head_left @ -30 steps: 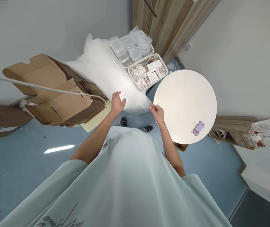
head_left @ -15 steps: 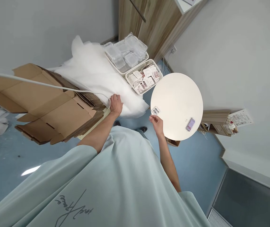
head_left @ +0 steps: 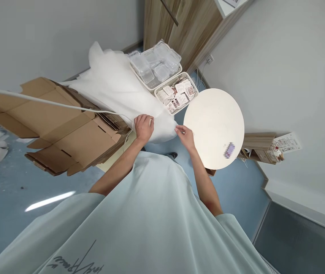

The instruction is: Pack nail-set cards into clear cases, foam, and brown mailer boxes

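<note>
My left hand (head_left: 144,127) rests on the white foam sheet (head_left: 122,85), fingers slightly bent and laid on its surface. My right hand (head_left: 186,137) has its thumb and fingers pinched together at the right corner of the foam, by the rim of the round white table (head_left: 213,121). Whether anything else is in this pinch is hidden. A stack of flattened brown cardboard boxes (head_left: 65,125) lies to the left of my left hand, and a white cable (head_left: 51,102) runs over it.
Behind the foam stand a basket of clear plastic boxes (head_left: 162,71) and a basket of small printed cards (head_left: 179,95). A wooden cabinet (head_left: 185,30) rises at the back. A blurred purple item (head_left: 229,150) lies on the round table. A wooden shelf unit (head_left: 260,141) stands at right.
My right hand has moved left and up from the round table to the foam corner. The small printed packet no longer shows on the table. My left hand has shifted slightly right over the foam.
</note>
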`<state>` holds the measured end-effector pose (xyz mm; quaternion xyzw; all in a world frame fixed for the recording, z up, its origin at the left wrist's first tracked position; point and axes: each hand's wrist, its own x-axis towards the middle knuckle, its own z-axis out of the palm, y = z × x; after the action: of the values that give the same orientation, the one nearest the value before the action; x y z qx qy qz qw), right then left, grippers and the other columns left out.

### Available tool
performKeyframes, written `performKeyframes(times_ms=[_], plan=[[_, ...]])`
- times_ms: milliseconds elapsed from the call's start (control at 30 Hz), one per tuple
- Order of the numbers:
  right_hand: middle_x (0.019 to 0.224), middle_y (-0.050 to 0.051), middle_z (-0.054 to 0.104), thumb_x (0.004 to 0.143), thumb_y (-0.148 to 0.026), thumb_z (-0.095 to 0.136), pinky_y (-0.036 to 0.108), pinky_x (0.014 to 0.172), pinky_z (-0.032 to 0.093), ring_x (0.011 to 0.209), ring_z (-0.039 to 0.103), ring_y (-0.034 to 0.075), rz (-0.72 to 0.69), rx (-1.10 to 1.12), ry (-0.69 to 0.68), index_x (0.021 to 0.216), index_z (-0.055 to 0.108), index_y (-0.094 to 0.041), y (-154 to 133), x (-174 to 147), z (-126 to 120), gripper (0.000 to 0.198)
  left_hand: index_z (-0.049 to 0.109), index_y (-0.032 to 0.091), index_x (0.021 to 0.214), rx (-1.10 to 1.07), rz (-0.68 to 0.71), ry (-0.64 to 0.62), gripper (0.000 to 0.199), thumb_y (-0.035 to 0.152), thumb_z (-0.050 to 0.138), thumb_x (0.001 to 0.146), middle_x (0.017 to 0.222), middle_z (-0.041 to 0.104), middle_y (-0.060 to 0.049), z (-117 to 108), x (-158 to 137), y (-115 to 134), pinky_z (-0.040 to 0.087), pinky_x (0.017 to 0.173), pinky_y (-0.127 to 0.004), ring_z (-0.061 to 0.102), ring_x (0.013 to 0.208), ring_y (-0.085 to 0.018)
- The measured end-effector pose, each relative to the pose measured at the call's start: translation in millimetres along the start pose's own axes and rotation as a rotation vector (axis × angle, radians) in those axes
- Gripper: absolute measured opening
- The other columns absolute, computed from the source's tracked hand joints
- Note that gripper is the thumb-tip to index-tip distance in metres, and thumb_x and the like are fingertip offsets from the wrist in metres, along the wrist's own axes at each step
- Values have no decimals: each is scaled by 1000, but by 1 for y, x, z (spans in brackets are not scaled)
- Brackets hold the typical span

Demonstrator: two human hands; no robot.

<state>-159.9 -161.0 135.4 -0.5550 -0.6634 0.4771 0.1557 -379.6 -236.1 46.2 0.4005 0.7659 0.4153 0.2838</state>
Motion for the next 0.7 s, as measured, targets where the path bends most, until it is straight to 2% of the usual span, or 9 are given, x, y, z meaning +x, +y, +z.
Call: performKeyframes(times_ms=[167, 267, 367, 467, 533, 600, 700], plan=[[159, 12, 68, 89, -76, 80, 50, 131, 47, 153, 59, 31, -92, 0, 22, 141, 72, -27, -25, 29, 2, 72, 74, 28, 121, -53, 71, 64, 23, 28, 55, 107, 136, 73, -13, -25, -14, 46, 28, 132, -59, 55, 146, -37], [152, 11, 71, 89, -79, 80, 52, 131, 45, 154, 58, 33, -150, 42, 8, 145, 70, -27, -46, 41, -7, 77, 73, 28, 121, -89, 157, 19, 21, 28, 58, 107, 138, 73, -11, -35, -23, 72, 27, 136, -60, 59, 144, -35], [125, 9, 77, 88, -81, 79, 46, 120, 54, 134, 69, 31, -202, 92, -18, 127, 77, -24, -66, 46, -23, 69, 73, 29, 115, -70, 300, -45, 17, 27, 59, 106, 134, 76, -9, -34, -32, 93, 32, 136, -59, 64, 142, -32], [102, 4, 75, 78, -81, 89, 37, 101, 60, 108, 71, 24, -220, 121, 6, 108, 77, -22, -77, 43, -43, 67, 72, 28, 111, -62, 507, -81, 15, 24, 58, 106, 129, 79, -7, -23, -39, 111, 40, 133, -59, 67, 142, -29], [90, 0, 72, 74, -80, 92, 32, 85, 59, 94, 68, 20, -188, 154, -7, 107, 76, -21, -79, 36, -59, 70, 71, 27, 110, -67, 647, -100, 14, 22, 59, 106, 127, 81, -7, -12, -42, 121, 44, 130, -58, 69, 141, -28], [82, -2, 68, 75, -80, 91, 29, 73, 55, 84, 65, 18, -147, 182, -58, 103, 76, -21, -77, 24, -77, 67, 71, 27, 110, -64, 755, -132, 14, 21, 59, 107, 126, 82, -6, 0, -46, 131, 47, 128, -57, 70, 141, -27], [78, -2, 64, 80, -79, 89, 28, 66, 49, 77, 60, 16, -149, 207, -66, 87, 72, -20, -69, 1, -108, 61, 71, 27, 110, -64, 844, -198, 14, 21, 60, 107, 126, 82, -6, 17, -51, 144, 48, 128, -57, 70, 141, -27]])
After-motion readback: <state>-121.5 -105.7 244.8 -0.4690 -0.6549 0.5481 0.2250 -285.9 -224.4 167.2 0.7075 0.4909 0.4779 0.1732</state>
